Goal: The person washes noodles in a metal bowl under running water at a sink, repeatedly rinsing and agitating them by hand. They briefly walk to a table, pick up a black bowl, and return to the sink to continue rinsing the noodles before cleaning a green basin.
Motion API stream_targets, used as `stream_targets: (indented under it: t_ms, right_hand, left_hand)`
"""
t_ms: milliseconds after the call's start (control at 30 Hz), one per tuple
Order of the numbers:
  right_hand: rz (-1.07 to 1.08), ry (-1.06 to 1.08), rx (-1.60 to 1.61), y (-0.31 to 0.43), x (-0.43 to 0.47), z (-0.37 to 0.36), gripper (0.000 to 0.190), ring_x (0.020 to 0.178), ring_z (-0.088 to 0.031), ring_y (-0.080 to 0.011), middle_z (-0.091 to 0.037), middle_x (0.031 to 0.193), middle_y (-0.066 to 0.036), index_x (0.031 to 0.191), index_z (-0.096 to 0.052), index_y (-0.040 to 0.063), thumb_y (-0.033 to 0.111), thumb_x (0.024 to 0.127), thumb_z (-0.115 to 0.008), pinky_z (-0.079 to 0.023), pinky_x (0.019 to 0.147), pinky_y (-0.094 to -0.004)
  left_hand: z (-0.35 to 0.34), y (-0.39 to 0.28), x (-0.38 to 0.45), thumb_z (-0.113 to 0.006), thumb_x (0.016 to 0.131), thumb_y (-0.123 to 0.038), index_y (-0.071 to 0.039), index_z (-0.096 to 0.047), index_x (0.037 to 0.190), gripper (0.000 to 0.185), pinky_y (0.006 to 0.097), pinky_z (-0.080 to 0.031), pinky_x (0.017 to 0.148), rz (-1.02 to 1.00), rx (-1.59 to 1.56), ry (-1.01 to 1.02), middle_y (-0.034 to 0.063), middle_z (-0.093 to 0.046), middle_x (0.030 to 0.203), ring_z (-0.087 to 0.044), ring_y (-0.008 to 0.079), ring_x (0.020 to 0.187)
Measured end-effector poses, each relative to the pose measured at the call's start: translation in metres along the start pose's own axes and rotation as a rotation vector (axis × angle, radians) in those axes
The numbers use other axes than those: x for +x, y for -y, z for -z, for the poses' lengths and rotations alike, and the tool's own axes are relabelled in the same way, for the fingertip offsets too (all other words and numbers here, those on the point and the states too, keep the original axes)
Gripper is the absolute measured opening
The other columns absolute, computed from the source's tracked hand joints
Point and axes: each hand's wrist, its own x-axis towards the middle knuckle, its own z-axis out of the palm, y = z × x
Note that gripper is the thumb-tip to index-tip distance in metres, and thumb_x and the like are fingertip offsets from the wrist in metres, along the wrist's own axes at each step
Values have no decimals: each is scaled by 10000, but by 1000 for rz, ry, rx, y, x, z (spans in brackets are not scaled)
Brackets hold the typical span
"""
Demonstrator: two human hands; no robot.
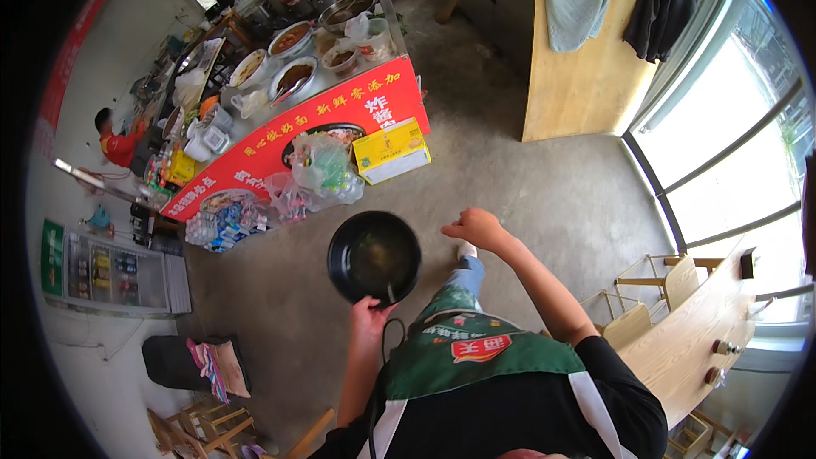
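Observation:
My left hand [371, 317] grips the near rim of a large black bowl [340, 261]. Inside lies a thin brownish broth [376, 258] with bits of green, and what looks like a utensil handle [391, 293] rests against the near wall. To the right of the bowl, my right hand [478, 227] hangs in the air over the floor, loosely curled, with nothing visible in it and touching nothing. A green apron [484, 363] with white straps covers my front.
Ahead-left stands a counter with a red printed front [306, 134] and several food bowls [294, 76]. Bagged bottles [229, 223] and a yellow carton [392, 150] sit at its foot. A person [118, 143] is behind it. A wooden table [688, 338] and stools [628, 325] stand right.

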Motion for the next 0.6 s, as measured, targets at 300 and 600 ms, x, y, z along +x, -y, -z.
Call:
stream_targets:
  t_ms: [300,600]
  right_hand:
    - [-136,105,-178,-11,181,203,611,783,-636,-311,-648,756,-162,730,-678,15,608,765,-538,-501,686,-395]
    - [-200,-135,-97,-139,424,415,563,730,-618,-323,-633,705,-167,695,-695,36,579,758,-565,-479,656,-400]
  left_hand:
    - [-312,-20,258,-462,662,41,-63,-467,1140,490,565,-558,703,184,128,162,165,-531,1072,-599,383,898]
    - [-637,-49,497,-442,696,38,65,-474,1053,359,538,-565,736,282,92,287,210,-549,1043,-588,404,923]
